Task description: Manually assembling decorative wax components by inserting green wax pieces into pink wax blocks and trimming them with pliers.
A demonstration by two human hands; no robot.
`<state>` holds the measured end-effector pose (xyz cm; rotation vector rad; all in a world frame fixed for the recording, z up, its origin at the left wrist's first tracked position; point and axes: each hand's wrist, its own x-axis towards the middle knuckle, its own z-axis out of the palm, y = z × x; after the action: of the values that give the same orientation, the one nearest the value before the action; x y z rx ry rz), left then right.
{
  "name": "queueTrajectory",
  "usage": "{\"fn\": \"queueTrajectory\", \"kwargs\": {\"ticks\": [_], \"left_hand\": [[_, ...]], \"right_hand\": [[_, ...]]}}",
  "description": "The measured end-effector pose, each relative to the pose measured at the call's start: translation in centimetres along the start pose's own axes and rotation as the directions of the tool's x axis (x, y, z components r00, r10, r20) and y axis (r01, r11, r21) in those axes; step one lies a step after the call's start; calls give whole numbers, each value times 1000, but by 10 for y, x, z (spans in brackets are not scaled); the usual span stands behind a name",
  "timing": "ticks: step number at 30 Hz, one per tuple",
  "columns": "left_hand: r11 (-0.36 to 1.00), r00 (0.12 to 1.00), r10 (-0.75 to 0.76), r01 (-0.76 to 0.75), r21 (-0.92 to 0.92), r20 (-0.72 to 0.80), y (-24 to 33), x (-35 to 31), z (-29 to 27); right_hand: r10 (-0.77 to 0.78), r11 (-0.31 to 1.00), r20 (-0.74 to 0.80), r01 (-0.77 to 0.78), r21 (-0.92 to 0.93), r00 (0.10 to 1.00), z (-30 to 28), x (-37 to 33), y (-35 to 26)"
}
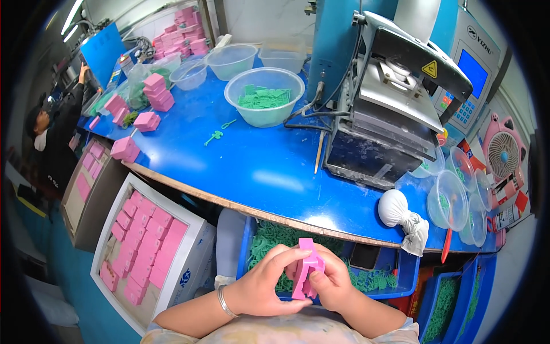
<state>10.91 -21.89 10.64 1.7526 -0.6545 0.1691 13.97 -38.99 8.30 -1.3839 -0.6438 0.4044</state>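
Pink notched block, likely light and rubbery, pinched between two hands

The pink block [310, 261] is over the near edge of the blue bin [245, 252], in front of the person's body. The left hand [269, 281] closes on its left side, thumb toward the top end and fingers toward the lower; the right hand [329, 281] grips its right side, thumb pressed against the near face. Both hold it firmly, tilted roughly upright.

It looks smooth, matt to faintly glossy, with stepped, notched edges suggesting a moulded rubber or silicone piece. Judging by that, it should be light, slightly springy under pressure, grippy rather than slippery, and hard to break, though thin notched parts could tear if twisted. The thick side walls seem the best hold, thumbs on the flat face.

Below, tangled green pieces [375, 281] fill the bin: thin, stringy, probably pliable and easily snagged. More lie in a translucent plastic tub [263, 119] on the glossy blue bench [229, 166]. Similar pink blocks [137, 246], squarish and chunky, sit in a white box [197, 252] at left. A knotted white cloth bundle [394, 208], rounded and soft-looking, rests at the bench's edge.
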Motion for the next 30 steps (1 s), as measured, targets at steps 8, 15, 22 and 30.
{"fn": "queueTrajectory", "kwargs": {"ticks": [8, 15, 22, 30], "left_hand": [[982, 988, -128, 138, 132, -83, 19, 9, 7], [968, 961, -246, 238, -80, -123, 8, 3, -4], [996, 987, 3, 11, 84, -160, 4, 15, 0], [516, 928, -365, 131, -846, -79, -10, 17, -9]], "right_hand": [[-93, 991, -222, 69, -112, 971, 6, -4, -15], [242, 907, -292, -108, 408, 925, -1, -7, -35], [234, 842, -254, -65, 536, 939, 13, -6, -35], [-273, 842, -174, 147, -519, 946, -2, -8, -35]]}}
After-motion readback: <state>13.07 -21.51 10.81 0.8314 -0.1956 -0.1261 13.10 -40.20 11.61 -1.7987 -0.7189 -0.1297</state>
